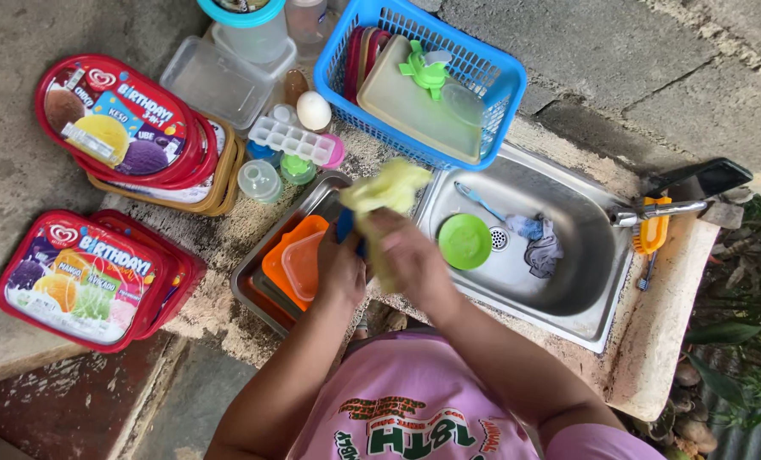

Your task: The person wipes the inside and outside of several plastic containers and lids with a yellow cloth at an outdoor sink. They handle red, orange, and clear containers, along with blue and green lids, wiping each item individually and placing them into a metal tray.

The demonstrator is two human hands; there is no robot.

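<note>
Standing at an outdoor concrete counter, wiping a small blue item [346, 228] with a yellow cloth [386, 192]; left hand [339, 268] curling its fingers closed around the blue item, mostly hidden behind the cloth, so hard telling what kind of thing it is; right hand [413, 260] clutching the yellow cloth, fingers folded over it, pressing it against the item, the cloth bunching up above both hands. Holding all this over the edge between a metal tray [261, 264] and the steel sink [568, 281]. Lying in the tray, orange containers [299, 255] stacked inside one another, just beside the left hand. Sitting in the sink basin, a round green lid [465, 241] near the drain, a grey rag [540, 243] beside it, and a blue-handled brush [478, 200] leaning along the basin wall. Resting above the sink, a blue plastic basket [491, 72] holding a beige lid [406, 111] and a green piece on top. Lying on the counter to the left, a white ice cube tray [293, 139], an egg [314, 110], clear containers [218, 81], and red-rimmed ice cream tub lids [112, 119] piled in two heaps. Hanging by the tap [653, 210], a yellow scrubbing brush [653, 230]
</note>
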